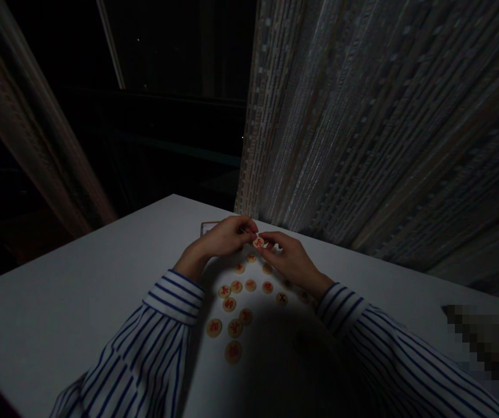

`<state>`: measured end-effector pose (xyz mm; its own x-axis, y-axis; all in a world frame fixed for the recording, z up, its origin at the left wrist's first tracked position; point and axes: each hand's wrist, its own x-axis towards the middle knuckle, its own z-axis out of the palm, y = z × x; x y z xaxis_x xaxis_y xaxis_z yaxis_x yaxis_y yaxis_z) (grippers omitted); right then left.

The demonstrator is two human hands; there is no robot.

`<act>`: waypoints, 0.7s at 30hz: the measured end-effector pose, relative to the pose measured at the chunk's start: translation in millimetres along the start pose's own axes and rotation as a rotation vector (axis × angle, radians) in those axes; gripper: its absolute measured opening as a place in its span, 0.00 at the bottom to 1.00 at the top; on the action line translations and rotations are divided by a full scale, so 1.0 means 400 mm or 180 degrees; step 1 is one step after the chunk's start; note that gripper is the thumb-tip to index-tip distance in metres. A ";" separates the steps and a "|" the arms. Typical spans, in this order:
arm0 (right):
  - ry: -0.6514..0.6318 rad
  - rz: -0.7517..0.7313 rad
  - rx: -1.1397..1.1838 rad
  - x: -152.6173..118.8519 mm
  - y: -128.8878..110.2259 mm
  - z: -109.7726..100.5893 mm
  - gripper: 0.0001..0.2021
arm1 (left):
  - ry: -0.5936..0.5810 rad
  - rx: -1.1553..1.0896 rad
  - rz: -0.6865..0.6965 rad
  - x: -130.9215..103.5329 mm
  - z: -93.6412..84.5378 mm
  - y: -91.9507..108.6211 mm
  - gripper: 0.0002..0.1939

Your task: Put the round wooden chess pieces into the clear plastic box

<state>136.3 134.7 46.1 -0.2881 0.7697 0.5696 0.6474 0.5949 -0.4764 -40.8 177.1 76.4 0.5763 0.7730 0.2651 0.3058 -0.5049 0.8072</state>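
A round xiangqi piece [258, 242] with a red character is held up between my two hands, above the far part of the white table. My right hand [291, 258] pinches its right side between thumb and forefinger. From the left, the curled fingertips of my left hand [227, 235] meet its other edge. Several more round pieces lie loose below, among them a red-marked one [214, 327] at the near left and a dark-marked one [282, 298] by my right wrist. Shadow and my right forearm partly hide some of them.
Behind my left hand, a thin-rimmed rectangular object [205, 227] is partly covered. The white table [101, 278] ends at a far corner. A stringy curtain [340, 116] hangs along its right far edge, and another curtain [35, 116] hangs at left. The room is dim.
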 end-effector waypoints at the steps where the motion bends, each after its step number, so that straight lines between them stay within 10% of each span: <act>1: -0.0034 -0.0011 -0.0050 0.000 0.000 -0.001 0.12 | -0.0001 0.0021 -0.0007 0.000 0.000 -0.002 0.05; 21: -0.0669 0.0008 -0.0904 -0.011 -0.013 -0.001 0.13 | -0.0359 0.0542 -0.0119 -0.006 -0.003 -0.020 0.07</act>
<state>134.4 128.2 46.2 -0.4062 0.8195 0.4043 0.8102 0.5276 -0.2554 -45.7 179.9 69.9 0.6404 0.7494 0.1682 0.4468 -0.5417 0.7120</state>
